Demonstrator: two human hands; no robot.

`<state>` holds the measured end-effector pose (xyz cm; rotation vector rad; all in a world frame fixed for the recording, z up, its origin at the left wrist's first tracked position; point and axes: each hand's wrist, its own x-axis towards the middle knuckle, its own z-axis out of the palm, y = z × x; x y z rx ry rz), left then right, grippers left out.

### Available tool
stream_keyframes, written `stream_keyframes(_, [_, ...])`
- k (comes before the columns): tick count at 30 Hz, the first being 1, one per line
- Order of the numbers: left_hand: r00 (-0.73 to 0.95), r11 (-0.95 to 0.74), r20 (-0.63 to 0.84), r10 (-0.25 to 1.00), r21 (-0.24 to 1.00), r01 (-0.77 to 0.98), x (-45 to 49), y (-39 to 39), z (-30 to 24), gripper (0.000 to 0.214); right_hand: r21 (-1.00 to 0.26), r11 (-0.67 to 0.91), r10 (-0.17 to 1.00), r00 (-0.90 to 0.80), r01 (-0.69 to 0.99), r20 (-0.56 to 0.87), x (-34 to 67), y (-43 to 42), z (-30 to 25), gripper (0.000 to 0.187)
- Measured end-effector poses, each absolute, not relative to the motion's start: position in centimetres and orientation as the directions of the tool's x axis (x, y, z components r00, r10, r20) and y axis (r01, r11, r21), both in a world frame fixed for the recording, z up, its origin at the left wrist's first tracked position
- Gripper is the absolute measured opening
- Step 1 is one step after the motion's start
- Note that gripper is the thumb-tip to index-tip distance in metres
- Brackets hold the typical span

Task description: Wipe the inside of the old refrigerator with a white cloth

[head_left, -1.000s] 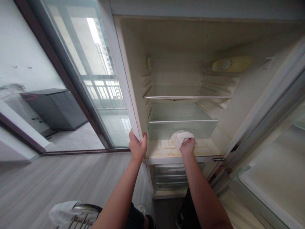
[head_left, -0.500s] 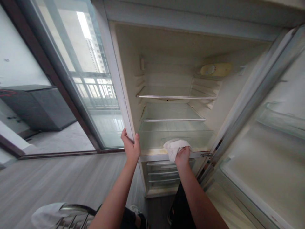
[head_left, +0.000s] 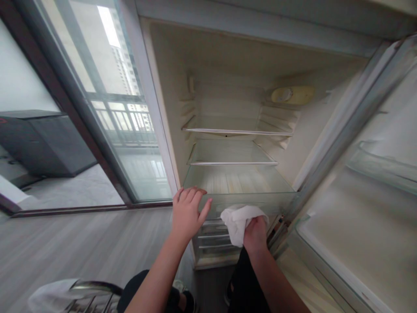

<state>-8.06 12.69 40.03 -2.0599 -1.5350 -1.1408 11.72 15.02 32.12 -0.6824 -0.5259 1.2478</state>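
Note:
My right hand holds a bunched white cloth against the front of a clear fridge drawer. The drawer sticks out from the bottom of the upper compartment, its handle area partly hidden by the cloth. At the drawer's front left corner is my left hand, fingers stretched over the top edge and thumb apart. Around both hands stands an open refrigerator with two glass shelves above the drawer, the upper shelf and the lower shelf.
The fridge door hangs wide open at right, with clear door racks. More drawers sit below. A metal-framed stool or chair with white fabric stands at lower left. A glass sliding door is on the left.
The clear drawer has slid out toward me, the cloth and my right hand coming with it. My left hand has left the fridge's side edge and moved right to the drawer's corner.

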Motion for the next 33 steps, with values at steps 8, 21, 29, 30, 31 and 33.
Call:
stream_keyframes(8, [0.113,-0.295,0.759,0.642,0.108,0.949,-8.0,11.6,39.3,0.021,-0.716,0.063,0.971,0.207,-0.695,-0.115,12.4,14.4,32.3,0.018])
stream_keyframes(21, [0.17,-0.296,0.719,0.674,0.051,0.954,-8.7,12.0,39.6,0.017,-0.575,-0.244,0.963,-0.124,-0.781,-0.24,9.7,10.8,32.3,0.027])
stream_keyframes(29, [0.189,-0.317,0.752,0.631,0.028,0.948,-8.8,12.4,39.5,0.018,-0.683,-0.076,0.972,0.099,-0.726,-0.213,13.1,8.6,32.6,0.032])
stream_keyframes(30, [0.181,-0.311,0.764,0.62,0.027,0.95,-8.7,12.4,39.3,0.018,-0.708,-0.069,0.976,0.098,-0.703,-0.193,13.5,8.3,32.4,0.034])
stream_keyframes(31, [0.171,-0.303,0.775,0.608,0.028,0.953,-8.5,12.4,39.1,0.018,-0.742,-0.05,0.98,0.112,-0.669,-0.167,13.9,8.0,32.2,0.036])
stream_keyframes(33, [0.14,-0.278,0.802,0.581,0.034,0.96,-8.1,12.5,38.7,0.019,-0.853,0.043,0.98,0.187,-0.519,-0.064,14.8,7.7,32.1,0.041])
